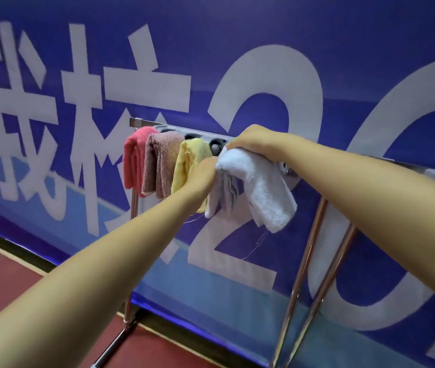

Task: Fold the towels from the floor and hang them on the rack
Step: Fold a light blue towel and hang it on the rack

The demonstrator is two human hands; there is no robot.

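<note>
A metal rack (314, 235) stands against a blue banner wall. Over its top bar hang a folded red towel (134, 160), a brownish-pink towel (159, 166) and a yellow towel (185, 163), side by side. To their right a folded white towel (264, 189) drapes over the bar. My left hand (204, 172) grips the white towel's left edge from below. My right hand (250, 142) presses on top of it at the bar, fingers curled over the cloth.
The blue banner (237, 62) with large white characters runs right behind the rack. The rack's legs (128, 312) stand on a dark red floor (3, 274). A grey fitting (215, 147) sits on the bar between the yellow and white towels.
</note>
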